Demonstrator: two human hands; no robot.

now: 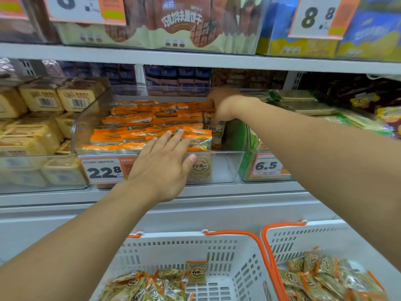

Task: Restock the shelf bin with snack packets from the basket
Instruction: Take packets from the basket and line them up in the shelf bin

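Placement step: right hand [219, 105] pinches a snack packet [217, 131] upright into the clear bin [217, 168]; left hand [165, 161], grip open and empty, steadies the rows. Next: release, return to basket [217, 242].

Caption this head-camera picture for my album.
Right hand tucks a snack packet into the clear bin; left hand steadies rows.

I'm in a shop, at a snack aisle. Grey shelves [195, 59] carry clear bins [217, 168] of packaged snacks, with orange price tags [104, 170] reading 22.8, 6.5 and 8.8. Two white shopping baskets [217, 246] with orange handles sit below, holding packets.
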